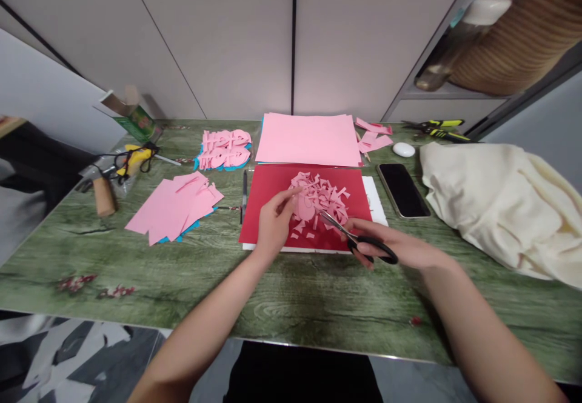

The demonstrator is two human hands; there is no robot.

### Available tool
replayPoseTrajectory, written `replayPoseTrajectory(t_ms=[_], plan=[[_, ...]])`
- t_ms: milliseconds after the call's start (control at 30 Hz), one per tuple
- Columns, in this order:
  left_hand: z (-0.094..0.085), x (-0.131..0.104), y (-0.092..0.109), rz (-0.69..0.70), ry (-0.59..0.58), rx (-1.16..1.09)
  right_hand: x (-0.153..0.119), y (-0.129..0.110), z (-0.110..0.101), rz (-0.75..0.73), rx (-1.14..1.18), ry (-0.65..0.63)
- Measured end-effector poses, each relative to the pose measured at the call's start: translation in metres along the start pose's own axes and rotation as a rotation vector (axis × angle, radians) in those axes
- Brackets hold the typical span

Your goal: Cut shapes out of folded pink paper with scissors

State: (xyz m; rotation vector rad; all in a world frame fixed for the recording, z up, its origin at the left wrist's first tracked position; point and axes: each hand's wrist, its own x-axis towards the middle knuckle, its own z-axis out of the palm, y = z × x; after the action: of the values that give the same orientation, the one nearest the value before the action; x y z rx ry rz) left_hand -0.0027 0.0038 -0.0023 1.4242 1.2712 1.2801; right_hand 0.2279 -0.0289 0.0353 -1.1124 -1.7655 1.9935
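Note:
My left hand [275, 221] pinches a small piece of pink paper [305, 208] over the red sheet [261, 194]. In my right hand [377, 239] is a pair of scissors [337, 224] with black handles, fingers in the loops. Its blade tips point left and reach the edge of the pink piece. Whether the blades are apart I cannot tell clearly. Behind and around the piece lies a heap of pink paper scraps [325, 192], with a few loose bits near the front of the red sheet. Part of the pink piece is hidden by my left fingers.
Pink sheets [307, 139] lie behind the red one. Pink cut-outs [225, 148] and more pink paper [170, 209] are at left, near a cardboard box [136, 121] and a wooden handle [103, 197]. A phone [402, 191], pliers [439, 130] and cream cloth [491, 197] lie at right.

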Motion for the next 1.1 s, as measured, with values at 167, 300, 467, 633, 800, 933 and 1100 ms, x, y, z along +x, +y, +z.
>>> replayPoseTrajectory(t_ms=[167, 300, 467, 633, 800, 933, 1100], plan=[[0.000, 0.000, 0.001, -0.014, -0.021, -0.007, 0.002, -0.001, 0.002, 0.023, -0.022, 0.052], [0.001, -0.001, 0.002, -0.054, -0.095, -0.013, 0.005, 0.002, 0.004, 0.027, 0.001, 0.054], [0.005, -0.002, 0.000, -0.110, -0.120, -0.080, 0.008, 0.006, 0.006, 0.016, 0.032, 0.075], [0.006, -0.003, -0.003, -0.087, -0.153, -0.091, 0.010, 0.009, 0.008, -0.004, 0.037, 0.073], [0.006, -0.004, -0.001, -0.053, -0.158, -0.065, 0.011, 0.008, 0.010, -0.013, 0.032, 0.072], [0.005, -0.005, 0.000, -0.064, -0.166, -0.071, 0.012, 0.006, 0.011, -0.011, 0.039, 0.082], [0.004, -0.005, 0.000, -0.080, -0.178, -0.039, 0.012, 0.005, 0.011, -0.025, 0.033, 0.082]])
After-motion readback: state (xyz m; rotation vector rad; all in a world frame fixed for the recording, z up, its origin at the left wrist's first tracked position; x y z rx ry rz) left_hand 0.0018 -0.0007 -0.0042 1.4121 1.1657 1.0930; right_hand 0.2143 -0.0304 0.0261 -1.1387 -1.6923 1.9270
